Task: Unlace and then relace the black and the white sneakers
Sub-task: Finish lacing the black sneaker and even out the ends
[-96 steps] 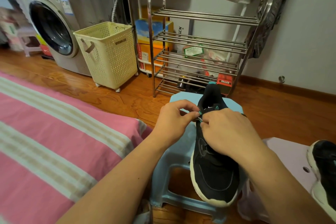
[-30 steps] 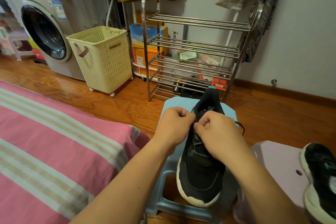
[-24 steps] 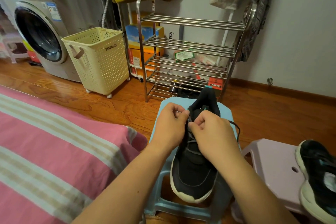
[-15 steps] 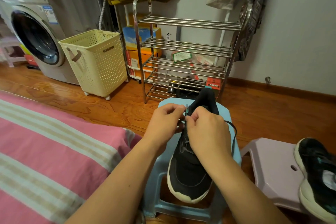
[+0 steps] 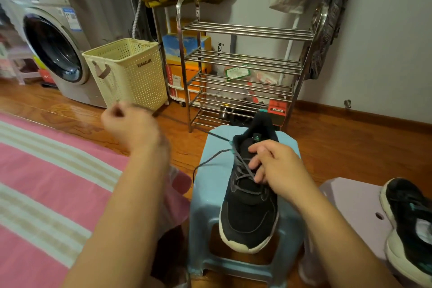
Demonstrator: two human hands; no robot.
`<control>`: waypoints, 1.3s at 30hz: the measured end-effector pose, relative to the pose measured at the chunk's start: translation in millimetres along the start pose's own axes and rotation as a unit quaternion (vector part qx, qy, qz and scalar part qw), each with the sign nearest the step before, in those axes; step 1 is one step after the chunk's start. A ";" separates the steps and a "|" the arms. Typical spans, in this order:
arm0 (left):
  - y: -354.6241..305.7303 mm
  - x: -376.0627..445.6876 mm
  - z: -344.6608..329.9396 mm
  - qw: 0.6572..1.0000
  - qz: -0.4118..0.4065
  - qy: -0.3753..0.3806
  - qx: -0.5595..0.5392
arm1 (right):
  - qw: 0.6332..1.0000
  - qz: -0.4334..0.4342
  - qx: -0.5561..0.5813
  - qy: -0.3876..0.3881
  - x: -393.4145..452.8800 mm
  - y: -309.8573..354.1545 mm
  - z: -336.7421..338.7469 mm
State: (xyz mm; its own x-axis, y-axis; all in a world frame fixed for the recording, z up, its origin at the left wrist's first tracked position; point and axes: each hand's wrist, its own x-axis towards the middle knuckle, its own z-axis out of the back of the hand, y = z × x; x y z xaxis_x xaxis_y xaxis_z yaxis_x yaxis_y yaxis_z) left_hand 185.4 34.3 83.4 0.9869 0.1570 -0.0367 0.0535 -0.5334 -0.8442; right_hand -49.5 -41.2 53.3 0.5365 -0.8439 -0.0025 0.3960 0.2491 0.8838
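A black sneaker with a white sole (image 5: 250,213) lies on a light blue plastic stool (image 5: 210,196), toe toward me. Its dark lace (image 5: 211,163) is loose; one end runs taut from the top eyelet up and left to my left hand (image 5: 131,124), which is blurred, raised left of the stool and pinched shut on that lace end. My right hand (image 5: 275,166) rests on the sneaker's tongue and crossed laces, fingers pressing down on them. A second black sneaker (image 5: 411,229) sits on a lilac stool (image 5: 350,199) at the right edge.
A pink striped bed cover (image 5: 46,182) fills the left. Behind the stool stand a steel shoe rack (image 5: 243,70), a cream laundry basket (image 5: 131,75) and a washing machine (image 5: 53,47). Wooden floor (image 5: 339,142) lies to the right of the rack.
Both hands were together at the sneaker's top eyelets. Now my left hand has pulled away up and left, drawing a lace end out; my right hand has dropped onto the laces.
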 end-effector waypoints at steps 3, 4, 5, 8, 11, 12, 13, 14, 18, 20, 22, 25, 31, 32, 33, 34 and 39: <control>25.8 20.0 24.2 0.996 0.052 0.013 0.077 | 0.987 0.093 0.064 -0.117 -4.9 0.1 10.7; 36.5 11.6 29.4 0.977 0.083 0.074 0.181 | 0.978 0.105 0.077 -0.165 -5.2 -0.8 16.1; 46.9 0.8 32.2 0.939 0.091 0.137 0.303 | 0.972 0.102 0.084 -0.193 -3.7 -3.5 21.7; 47.8 -40.9 28.0 0.788 0.019 0.366 0.494 | 0.988 0.065 0.037 -0.135 1.5 -13.9 29.6; 34.0 -69.8 23.6 0.767 0.106 0.425 0.469 | 0.998 0.056 -0.012 -0.021 3.2 -18.6 21.8; 33.5 -72.5 23.5 0.776 0.134 0.424 0.448 | 0.998 0.058 -0.028 -0.001 4.2 -19.3 19.6; 31.2 -74.3 24.1 0.779 0.146 0.431 0.432 | 0.997 0.060 -0.046 0.007 7.4 -21.0 18.6; 27.9 -75.7 25.4 0.775 0.146 0.446 0.424 | 0.996 0.062 -0.061 0.008 10.8 -22.3 18.4; 18.3 -71.8 38.3 0.723 0.038 0.537 0.433 | 0.996 0.022 -0.075 0.047 19.4 -35.1 17.8; 15.4 -54.4 45.6 0.754 0.041 0.518 0.402 | 0.987 0.009 -0.143 0.071 18.5 -42.7 14.7; 8.7 -24.5 50.7 0.852 0.090 0.388 0.341 | 0.981 -0.009 -0.182 0.071 18.8 -46.9 11.3; 9.5 10.6 69.7 0.882 0.048 0.247 0.399 | 0.974 -0.020 -0.216 0.059 17.5 -48.0 4.7; 26.8 -20.6 65.8 0.780 -0.037 0.297 0.550 | 0.960 -0.047 -0.269 0.054 6.6 -43.9 0.0; 30.0 -34.4 60.7 0.777 0.062 0.346 0.522 | 0.959 -0.048 -0.274 0.051 3.0 -43.7 -1.3; 33.1 -49.8 56.3 0.761 0.198 0.384 0.483 | 0.958 -0.046 -0.279 0.043 -0.4 -43.5 -3.0; 37.9 -64.0 52.8 0.742 0.312 0.403 0.435 | 0.958 -0.043 -0.281 0.031 -3.0 -43.3 -4.7; 60.5 -78.6 25.4 0.798 0.479 0.335 0.146 | 0.960 -0.040 -0.277 -0.004 -5.9 -41.6 -8.3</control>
State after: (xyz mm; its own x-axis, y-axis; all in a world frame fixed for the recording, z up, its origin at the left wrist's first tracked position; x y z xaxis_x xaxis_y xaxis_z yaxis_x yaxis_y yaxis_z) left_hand 107.2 10.8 21.6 0.4176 -0.7387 -0.5290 -0.7160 0.0909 -0.6921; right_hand -62.9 -42.6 12.6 0.4838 -0.8735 -0.0541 0.7718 0.3967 0.4970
